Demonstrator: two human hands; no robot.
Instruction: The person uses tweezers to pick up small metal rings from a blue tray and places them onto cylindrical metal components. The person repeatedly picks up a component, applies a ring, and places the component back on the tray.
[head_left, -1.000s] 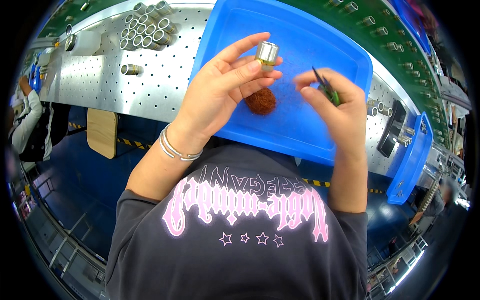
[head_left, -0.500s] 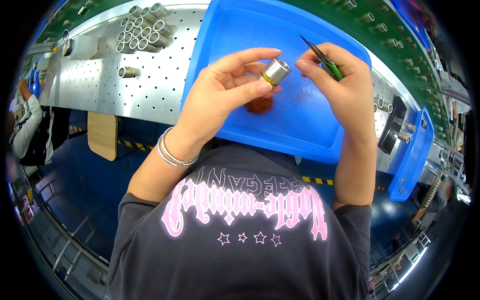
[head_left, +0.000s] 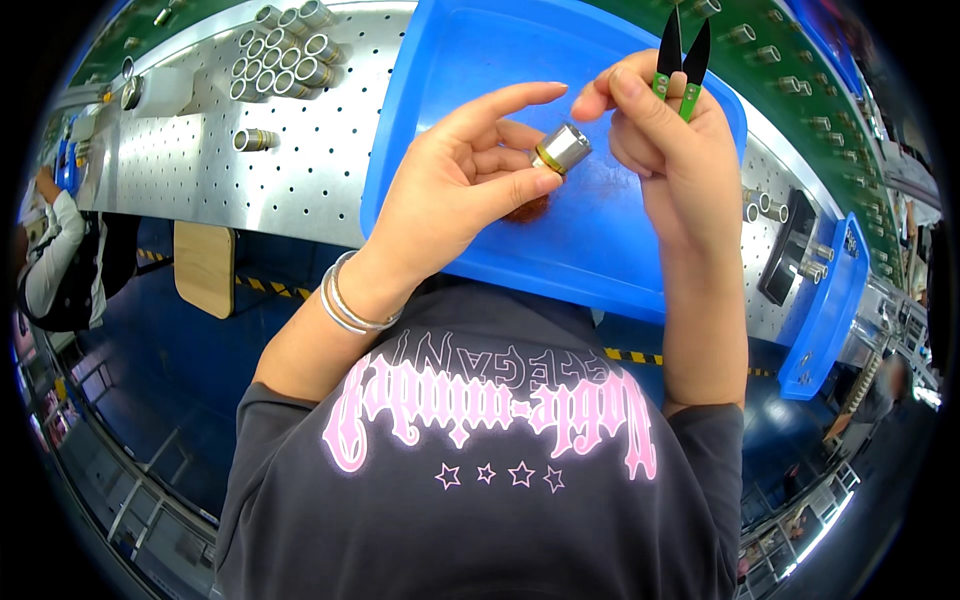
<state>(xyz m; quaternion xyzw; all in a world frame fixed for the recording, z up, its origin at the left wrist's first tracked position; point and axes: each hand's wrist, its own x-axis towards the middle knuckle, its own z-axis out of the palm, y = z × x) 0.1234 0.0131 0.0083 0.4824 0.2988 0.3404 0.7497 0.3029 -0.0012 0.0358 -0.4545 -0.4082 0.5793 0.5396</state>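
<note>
While the left hand [head_left: 460, 190] pinches the metal cylinder [head_left: 562, 150], the right hand [head_left: 665, 140] has lifted the snips [head_left: 680, 55] clear above the blue tray [head_left: 600, 250].

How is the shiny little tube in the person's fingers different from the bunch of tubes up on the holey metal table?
The small metal cylinder is alone, pinched in the left hand over the blue tray; the cluster of metal tubes lies packed side by side on the perforated table, untouched. The held one shows a yellowish ring at one end; the cluster shows none. Both are silvery, short and round.
</note>
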